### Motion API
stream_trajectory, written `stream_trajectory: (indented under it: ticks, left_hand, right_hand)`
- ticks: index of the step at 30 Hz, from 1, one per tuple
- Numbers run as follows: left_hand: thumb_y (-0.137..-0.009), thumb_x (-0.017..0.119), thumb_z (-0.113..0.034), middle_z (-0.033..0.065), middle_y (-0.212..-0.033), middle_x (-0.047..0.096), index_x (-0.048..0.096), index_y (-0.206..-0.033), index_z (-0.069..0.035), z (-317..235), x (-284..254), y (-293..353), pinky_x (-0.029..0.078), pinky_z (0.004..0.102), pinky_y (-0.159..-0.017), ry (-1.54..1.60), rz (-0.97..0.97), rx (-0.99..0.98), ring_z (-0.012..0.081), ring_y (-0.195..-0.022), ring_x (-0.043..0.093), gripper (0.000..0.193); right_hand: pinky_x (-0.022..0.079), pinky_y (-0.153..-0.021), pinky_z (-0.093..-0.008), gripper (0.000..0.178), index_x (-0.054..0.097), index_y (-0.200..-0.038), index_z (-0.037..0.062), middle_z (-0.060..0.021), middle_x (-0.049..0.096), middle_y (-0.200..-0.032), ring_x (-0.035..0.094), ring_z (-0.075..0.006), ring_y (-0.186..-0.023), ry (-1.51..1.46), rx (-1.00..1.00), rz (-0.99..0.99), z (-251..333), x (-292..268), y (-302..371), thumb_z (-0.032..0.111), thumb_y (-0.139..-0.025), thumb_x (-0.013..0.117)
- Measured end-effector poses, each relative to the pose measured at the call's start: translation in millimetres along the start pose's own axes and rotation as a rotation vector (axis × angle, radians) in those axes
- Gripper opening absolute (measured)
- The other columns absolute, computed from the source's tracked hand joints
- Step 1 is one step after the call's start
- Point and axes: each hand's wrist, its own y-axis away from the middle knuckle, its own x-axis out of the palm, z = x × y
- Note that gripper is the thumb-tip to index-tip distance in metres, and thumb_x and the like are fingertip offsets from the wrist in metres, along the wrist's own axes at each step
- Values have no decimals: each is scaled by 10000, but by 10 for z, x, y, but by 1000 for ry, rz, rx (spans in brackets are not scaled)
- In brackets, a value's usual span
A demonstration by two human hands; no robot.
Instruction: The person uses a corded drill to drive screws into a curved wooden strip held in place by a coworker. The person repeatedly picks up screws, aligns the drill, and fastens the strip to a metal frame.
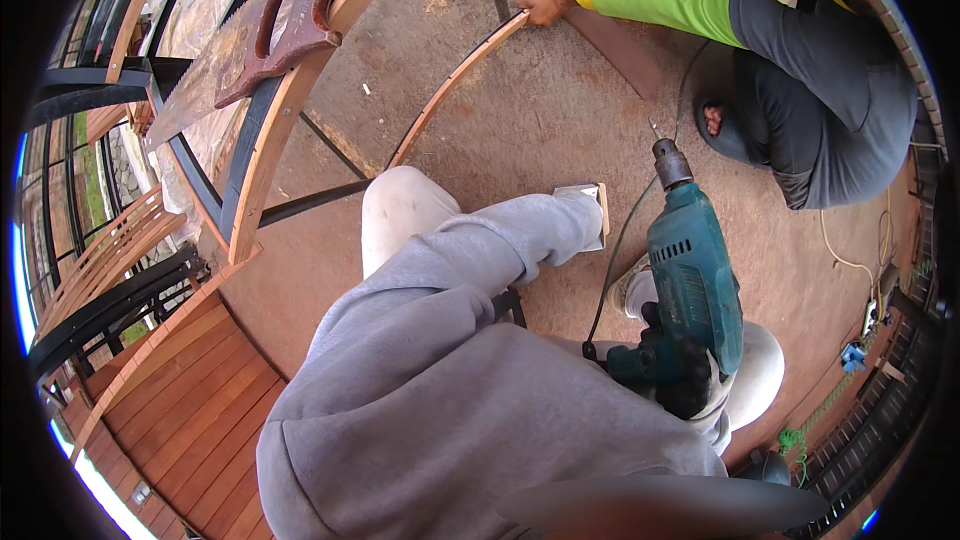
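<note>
My right hand (690,380), in a dark and white glove, is wrapped round the handle of a teal power drill (695,260). The drill's chuck and thin bit point away from me, over the floor. My left arm, in a grey sleeve, reaches across my body to the right. At its cuff is a small pale piece with a light wooden edge (603,215). The fingers of my left hand cannot be made out there. A dark cable (625,240) runs beside the drill.
A handsaw (275,30) with a brown handle rests on a curved wood-and-metal frame (280,130) at the left. Ahead right, a crouching co-worker in green sleeves (665,10) holds a curved strip (455,80). Reddish slats (200,410) lie at lower left.
</note>
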Motion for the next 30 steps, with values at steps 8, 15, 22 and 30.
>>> stream_trajectory:
  ticks: [8,15,22,30]
  left_hand:
    - [-877,702,-198,162,-1105,707,700,-1119,-78,682,-1340,1422,547,415,-916,494,-801,362,364,-1040,674,270]
    - [-801,703,28,112,-1088,738,715,-1133,-58,922,-1307,1698,577,348,-900,645,-1006,563,250,-997,713,342]
    - [-795,671,68,124,-1068,739,713,-1134,-32,946,-1312,1720,583,329,-867,704,-1032,578,223,-957,718,355]
    - [-822,680,38,110,-1019,746,726,-1092,-32,932,-1361,1796,588,314,-832,685,-1015,566,201,-919,726,283]
  right_hand:
    - [584,-744,-330,839,403,-1477,-28,-209,686,-1121,705,-226,-893,-43,30,-1,117,146,24,258,-800,808]
    - [578,-791,-341,855,394,-1482,-35,-203,671,-1164,693,-230,-949,-5,22,110,189,221,-50,244,-796,821]
    - [572,-837,-353,871,384,-1487,-42,-197,655,-1206,681,-233,-1005,41,16,171,232,222,-19,230,-792,833]
    - [589,-782,-332,888,380,-1481,-34,-177,681,-1144,695,-207,-930,89,-66,202,72,-18,21,260,-784,844]
